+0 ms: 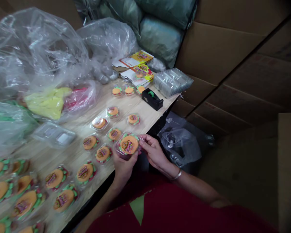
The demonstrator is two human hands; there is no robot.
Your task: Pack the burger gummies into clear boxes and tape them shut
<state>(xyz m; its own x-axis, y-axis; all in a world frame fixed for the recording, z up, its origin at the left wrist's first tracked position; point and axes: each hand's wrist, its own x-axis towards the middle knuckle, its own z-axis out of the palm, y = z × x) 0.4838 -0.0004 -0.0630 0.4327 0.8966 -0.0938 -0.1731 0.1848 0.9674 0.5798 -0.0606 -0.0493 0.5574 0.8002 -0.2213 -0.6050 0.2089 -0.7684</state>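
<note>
Both my hands hold one clear plastic clamshell with an orange burger-shaped candy (128,144) inside, just off the front edge of the wooden table (145,111). My left hand (123,166) grips it from below, fingers wrapped round its lower edge. My right hand (153,151) pinches its right rim with thumb and fingers. Several packed burger candies (103,153) lie in rows on the table beside my left hand.
A black tape dispenser (152,98) sits near the table's right edge. Behind it lie a stack of empty clear clamshells (172,81) and yellow printed cards (142,69). Large clear plastic bags (36,55) fill the left. Cardboard boxes (223,48) stand at right.
</note>
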